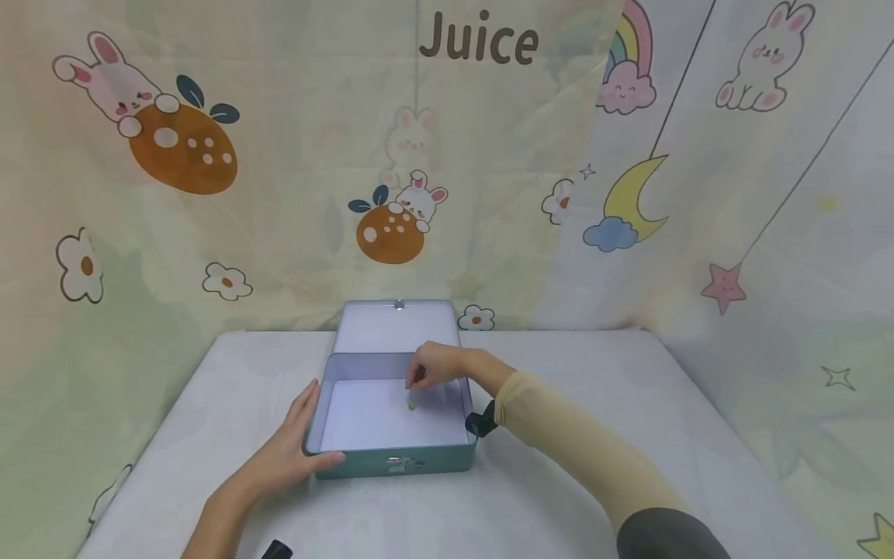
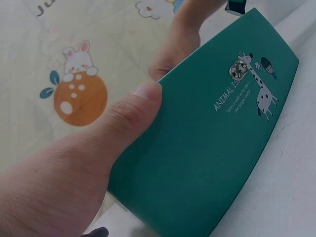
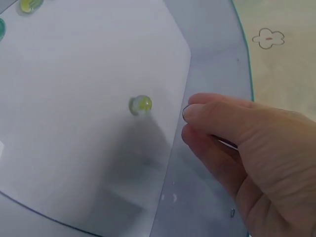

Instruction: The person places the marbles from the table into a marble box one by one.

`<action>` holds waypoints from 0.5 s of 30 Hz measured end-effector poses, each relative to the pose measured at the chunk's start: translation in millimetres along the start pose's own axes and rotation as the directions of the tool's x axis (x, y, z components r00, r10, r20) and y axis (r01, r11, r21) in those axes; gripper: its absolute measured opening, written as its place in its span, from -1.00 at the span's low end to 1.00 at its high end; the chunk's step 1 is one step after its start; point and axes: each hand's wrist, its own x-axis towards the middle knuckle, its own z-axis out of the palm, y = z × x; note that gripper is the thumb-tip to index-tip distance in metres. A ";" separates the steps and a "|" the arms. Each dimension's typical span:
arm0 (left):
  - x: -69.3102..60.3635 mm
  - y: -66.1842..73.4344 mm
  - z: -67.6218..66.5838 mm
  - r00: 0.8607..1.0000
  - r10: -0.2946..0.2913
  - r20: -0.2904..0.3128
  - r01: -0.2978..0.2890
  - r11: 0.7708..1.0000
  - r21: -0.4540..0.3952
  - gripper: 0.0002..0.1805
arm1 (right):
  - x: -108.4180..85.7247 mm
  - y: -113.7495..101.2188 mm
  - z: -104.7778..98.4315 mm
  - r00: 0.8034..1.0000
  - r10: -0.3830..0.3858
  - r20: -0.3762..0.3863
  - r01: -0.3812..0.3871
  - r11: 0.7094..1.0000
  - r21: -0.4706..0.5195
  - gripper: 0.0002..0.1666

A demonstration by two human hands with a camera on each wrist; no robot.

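Observation:
A green tin box (image 1: 394,460) with a white inside stands on the table, its lid (image 1: 395,326) raised at the back. My left hand (image 1: 296,435) holds the box's front left corner, thumb against the front wall and fingers along the left side. The left wrist view shows that thumb over the printed green front (image 2: 197,148). Inside the box, a clear yellow-green marble (image 3: 141,104) is apart from my right hand (image 3: 247,153). This hand (image 1: 436,365) is above the box floor, fingers bent and tips slightly apart, holding nothing visible.
In the right wrist view, another yellow-green marble (image 3: 30,5) and a partly cut-off green one (image 3: 1,29) appear at the upper left. A white cloth (image 1: 594,388) covers the table. A printed curtain (image 1: 293,155) hangs behind it.

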 end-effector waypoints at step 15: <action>-0.5 0.4 -0.4 1.000 0.000 0.002 0.000 1.000 0.000 0.31 | 13.8 -5.8 16.0 1.000 -0.006 -0.009 0.004 0.989 -0.146 -0.87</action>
